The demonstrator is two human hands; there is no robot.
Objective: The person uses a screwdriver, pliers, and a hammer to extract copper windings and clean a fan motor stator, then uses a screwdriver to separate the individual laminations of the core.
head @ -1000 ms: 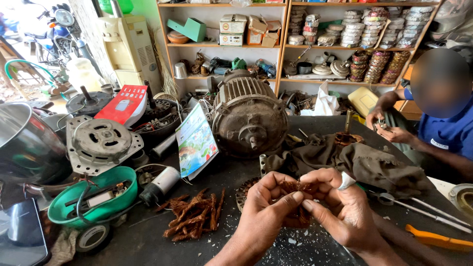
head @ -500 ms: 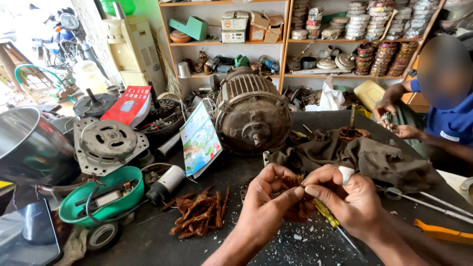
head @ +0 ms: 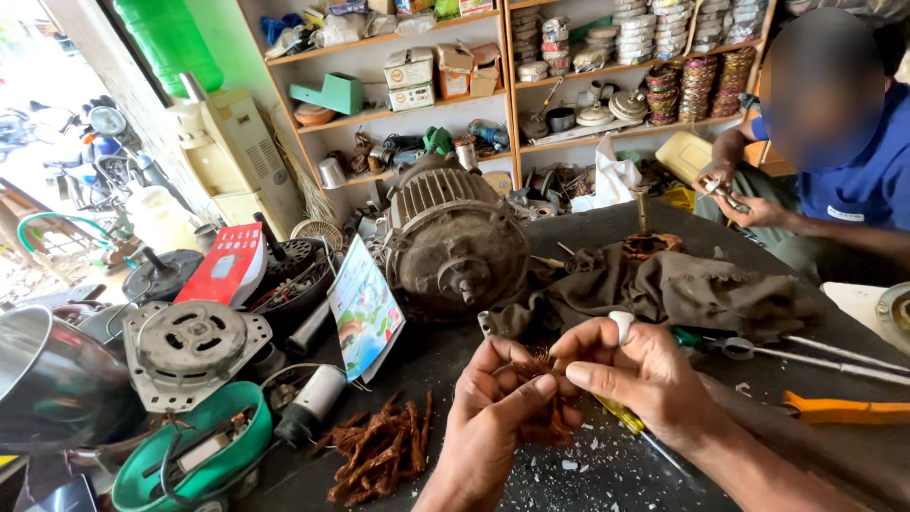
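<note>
From the head camera, looking down at a dark, littered workbench (head: 607,237), the left hand (head: 493,427) and the right hand (head: 635,374) meet low in the middle, both closed around a small tangled bundle of reddish-brown copper wire (head: 542,365), thumbs and forefingers pinching it from either side; the right hand also has a white ring-shaped piece (head: 621,325) on one finger and a yellow-handled screwdriver (head: 621,417) tucked beneath it. Just left of the hands, on the bench, lies a loose heap of rust-coloured strips (head: 379,450). At the lower left a green round plastic housing (head: 180,460) holds dark wiring and metal parts, and beside it a shiny steel bowl (head: 47,379) stands with its contents hidden. A grey finned electric motor (head: 455,242) sits behind the hands, with a glossy printed card in blue and green (head: 365,308) leaning against it and a red flat package (head: 226,265) further left. A crumpled grey-brown cloth (head: 682,289) lies right of the motor. The wooden shelves (head: 493,156) behind carry small cream cardboard boxes (head: 409,81), a green box-shaped part (head: 327,95) and stacked coils of wire (head: 706,81). At the right another person in a blue shirt (head: 867,180) handles a small metal part with both hands.
</note>
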